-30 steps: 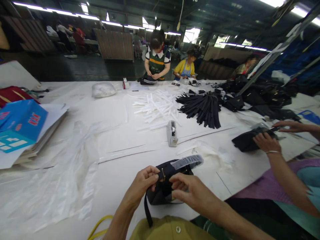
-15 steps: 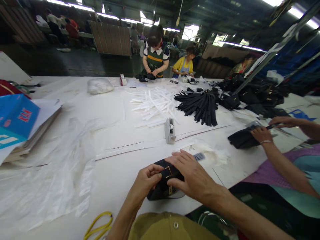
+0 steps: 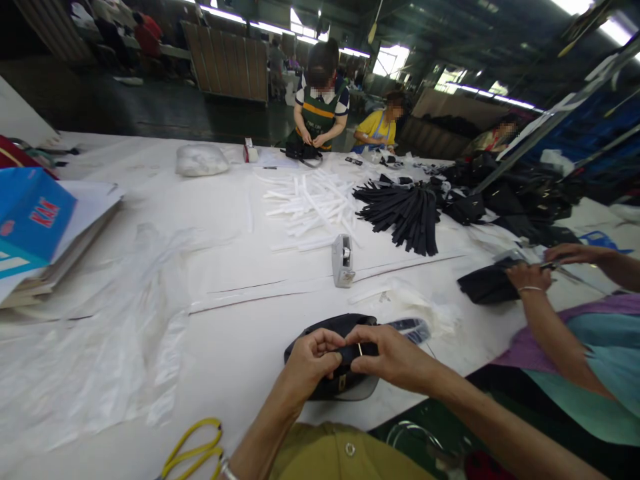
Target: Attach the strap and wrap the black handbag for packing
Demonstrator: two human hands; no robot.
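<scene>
While the left hand (image 3: 311, 358) clamps its fingers on the black bag (image 3: 325, 325) and the right hand (image 3: 396, 358) pinches the metal pin (image 3: 359, 349) beside them, fitting looks maybe half done tbh.

Matt black cloth bag (image 3: 325, 327) with a shiny metal buckle (image 3: 360, 349).

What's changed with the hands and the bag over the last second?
The right hand came off the top of the black bag and now pinches its top edge at the small metal fitting, facing the left hand, which kept its grip. The plastic-wrapped strap went from raised to lying on the table. The tape dispenser stayed put.
</scene>
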